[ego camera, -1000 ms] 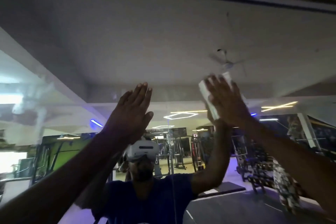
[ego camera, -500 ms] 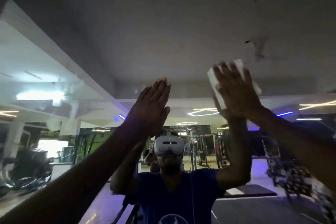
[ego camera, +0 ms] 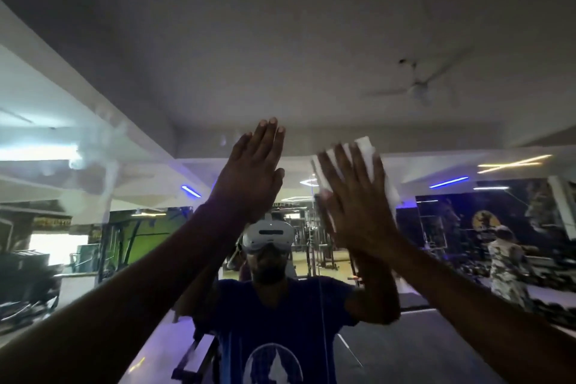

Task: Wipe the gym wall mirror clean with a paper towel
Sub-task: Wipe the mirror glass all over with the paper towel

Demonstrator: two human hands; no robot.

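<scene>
Right hand (ego camera: pixel 355 196), fingers straight, presses folded paper towel (ego camera: pixel 366 150) on mirror (ego camera: pixel 280 40); left hand (ego camera: pixel 252 178) flat, at nine o'clock; no legible writing

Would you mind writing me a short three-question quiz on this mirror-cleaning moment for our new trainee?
1. True or false: the left hand holds the paper towel.
2. Multiple choice: how do the fingers of the right hand lie? A) curled in a fist B) spread flat over the towel, against the mirror C) hanging at the person's side
3. Fill in: the smeary haze on the glass lies toward the ____ edge of the view.

Key
1. False: the right hand presses it; the left hand is bare, its fingers straight and raised.
2. B
3. left, around the cloudy patch.
</scene>
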